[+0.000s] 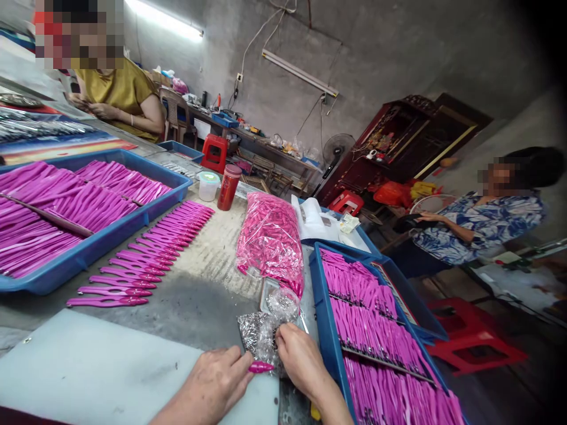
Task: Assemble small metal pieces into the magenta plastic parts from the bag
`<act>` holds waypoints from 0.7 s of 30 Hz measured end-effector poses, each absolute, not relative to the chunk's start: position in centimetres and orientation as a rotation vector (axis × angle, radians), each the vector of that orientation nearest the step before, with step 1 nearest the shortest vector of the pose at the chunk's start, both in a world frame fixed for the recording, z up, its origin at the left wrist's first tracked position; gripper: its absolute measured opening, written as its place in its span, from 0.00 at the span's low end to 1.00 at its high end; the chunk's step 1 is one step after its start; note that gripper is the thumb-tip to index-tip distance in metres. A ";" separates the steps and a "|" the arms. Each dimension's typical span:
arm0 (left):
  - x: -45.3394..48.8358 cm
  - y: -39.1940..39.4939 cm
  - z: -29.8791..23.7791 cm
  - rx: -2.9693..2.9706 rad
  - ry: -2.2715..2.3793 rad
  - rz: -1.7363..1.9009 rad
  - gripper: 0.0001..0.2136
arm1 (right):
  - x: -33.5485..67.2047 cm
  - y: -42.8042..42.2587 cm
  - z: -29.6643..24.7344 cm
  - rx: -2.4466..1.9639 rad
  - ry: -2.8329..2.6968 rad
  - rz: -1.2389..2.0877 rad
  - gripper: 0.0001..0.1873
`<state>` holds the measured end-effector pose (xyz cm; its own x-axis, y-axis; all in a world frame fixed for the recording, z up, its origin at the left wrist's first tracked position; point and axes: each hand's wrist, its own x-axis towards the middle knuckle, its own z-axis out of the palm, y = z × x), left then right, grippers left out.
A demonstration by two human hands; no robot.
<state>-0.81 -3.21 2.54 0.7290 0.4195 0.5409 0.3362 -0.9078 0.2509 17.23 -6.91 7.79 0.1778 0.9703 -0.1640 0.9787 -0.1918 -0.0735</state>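
My left hand [215, 381] pinches a small pink plastic piece [261, 367] over a white board [88, 366] at the table's near edge. My right hand [301, 360] reaches with bent fingers into a clear bag of small metal parts [259, 333]; what its fingertips hold is hidden. Just beyond lies a big clear bag of pink pieces [271, 239]. A row of assembled pink tools [150, 257] runs diagonally across the table in front of me.
Blue trays of pink tools stand left [95, 245] and right [323, 330]. A red bottle [229, 187] and a white tub [208, 186] sit farther back. One person in a yellow top [119, 94] works at the far left; another in a blue patterned top [478, 227] sits right.
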 end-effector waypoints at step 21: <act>-0.8 -3.3 2.3 2.800 0.648 0.788 0.03 | 16.5 -9.1 6.9 2.835 2.214 -1.255 0.10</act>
<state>-0.75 -3.29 2.27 0.7670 0.4484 0.4589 0.3635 -0.8931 0.2652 16.52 -9.11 6.89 0.2035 0.9760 -0.0776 0.5677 -0.1822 -0.8028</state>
